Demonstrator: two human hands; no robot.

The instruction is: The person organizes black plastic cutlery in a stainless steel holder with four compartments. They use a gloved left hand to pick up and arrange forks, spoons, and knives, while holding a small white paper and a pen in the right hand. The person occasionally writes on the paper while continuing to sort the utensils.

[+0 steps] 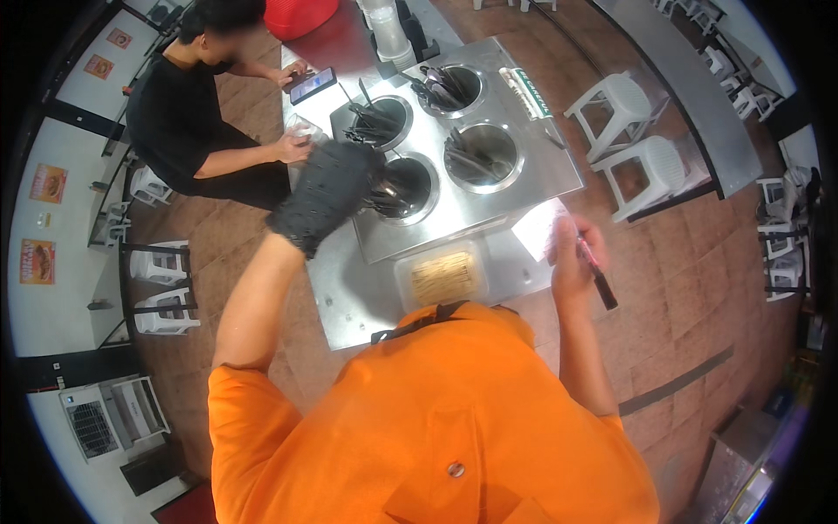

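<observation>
My left hand [330, 190], in a black glove, reaches over the left side of a steel counter unit [393, 245] with round wells. Its fingers are out of sight behind the glove, so whether it grips anything is unclear. Closest to it is the front left well [425, 196], which has dark utensils inside. My bare right hand [573, 252] is at the unit's front right corner, holding a white slip of paper [538, 226] and a dark-ended pen [602, 288]. A clear plastic tub [484, 278] of thin wooden sticks [445, 276] lies between my hands, against the unit's front.
The other wells hold dark cutlery [445, 85]. A person in black [177, 124] sits at the left with a phone [314, 85] and a clear cup [304, 128]. Behind are stacked plastic cups [391, 36] and a red container [298, 16]. White stools [645, 170] stand at right.
</observation>
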